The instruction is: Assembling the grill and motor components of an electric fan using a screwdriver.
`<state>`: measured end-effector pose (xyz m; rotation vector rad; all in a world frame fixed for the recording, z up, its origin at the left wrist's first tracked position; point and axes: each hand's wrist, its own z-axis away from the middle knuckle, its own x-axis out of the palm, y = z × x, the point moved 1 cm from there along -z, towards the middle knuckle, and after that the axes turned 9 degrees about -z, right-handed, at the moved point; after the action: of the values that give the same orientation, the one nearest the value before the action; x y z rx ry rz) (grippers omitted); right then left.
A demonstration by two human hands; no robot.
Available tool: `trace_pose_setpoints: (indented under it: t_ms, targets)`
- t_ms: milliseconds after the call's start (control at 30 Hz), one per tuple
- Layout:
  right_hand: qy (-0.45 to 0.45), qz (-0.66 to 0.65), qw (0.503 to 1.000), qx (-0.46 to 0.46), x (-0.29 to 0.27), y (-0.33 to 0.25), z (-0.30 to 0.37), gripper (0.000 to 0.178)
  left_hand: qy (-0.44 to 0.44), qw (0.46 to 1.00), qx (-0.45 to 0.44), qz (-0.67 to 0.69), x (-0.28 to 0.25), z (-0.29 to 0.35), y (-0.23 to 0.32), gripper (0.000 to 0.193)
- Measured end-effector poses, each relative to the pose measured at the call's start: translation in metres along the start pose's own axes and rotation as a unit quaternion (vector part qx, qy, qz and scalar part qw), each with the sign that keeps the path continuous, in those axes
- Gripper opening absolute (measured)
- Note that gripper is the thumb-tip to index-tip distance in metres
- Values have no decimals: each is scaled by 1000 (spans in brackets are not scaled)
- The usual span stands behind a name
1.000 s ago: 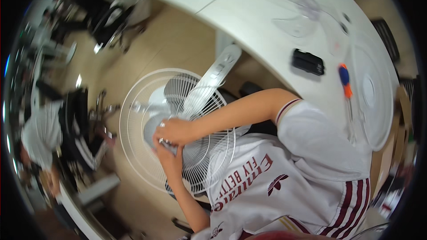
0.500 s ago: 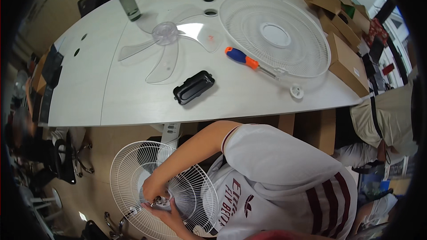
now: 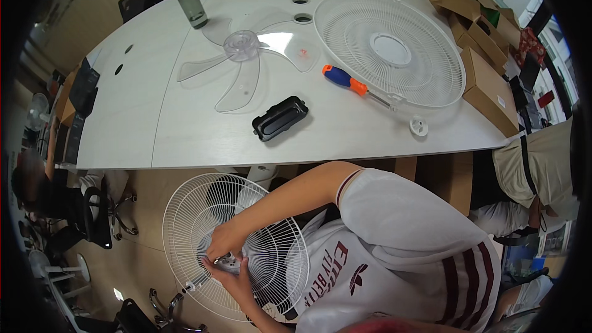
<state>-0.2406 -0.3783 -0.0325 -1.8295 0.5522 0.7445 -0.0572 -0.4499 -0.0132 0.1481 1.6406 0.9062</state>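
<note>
The white wire fan guard (image 3: 179, 234) stands below the table's front edge, its open wires around a pale central hub (image 3: 228, 263). My right hand (image 3: 226, 240) reaches over from above, fingers closed at the hub beside a small shiny metal part; what they pinch is hidden. From below, my left hand (image 3: 237, 280) wraps its thumb and fingers round the hub. On the table lie clear fan blades (image 3: 240, 46), a second white guard (image 3: 425, 65), a blue and orange screwdriver (image 3: 345, 79) and a small white round cap (image 3: 419, 126).
A black oblong case (image 3: 280, 118) lies near the edge of the white table (image 3: 203, 139). Behind stands a grey-green bottle (image 3: 190, 3). Cardboard boxes (image 3: 490, 92) line the right end. One person (image 3: 536, 166) is at the right, another (image 3: 37, 179) at the far left by office chairs.
The whole view has shifted a little, so the table's things sit farther right. Both hands stay at the hub; my right hand has turned slightly, its fingers lower over the metal part.
</note>
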Motion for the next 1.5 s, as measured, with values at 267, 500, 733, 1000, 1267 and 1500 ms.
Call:
trace_pose_setpoints:
  t_ms: [267, 500, 733, 1000, 1267, 1500]
  targets:
    - [36, 30, 996, 73, 11, -21, -6, 80, 0, 998, 3, 57, -6, 2, -13, 130]
    - [26, 36, 995, 91, 15, -24, -12, 74, -10, 1000, -16, -18, -14, 17, -10, 129]
    - [-62, -33, 997, 28, 5, -17, -28, 60, 253, 954, -64, -146, -79, 63, -66, 65]
    - [-134, -51, 987, 67, 9, -58, -64, 65, 260, 769, -346, 470, -94, 143, -98, 61]
    - [-112, -25, 992, 54, 26, -69, -71, 63, 291, 688, -313, 587, -77, 179, -88, 56]
    - [-117, -9, 992, 45, 38, -79, -79, 62, 321, 669, -327, 585, -72, 193, -82, 57]
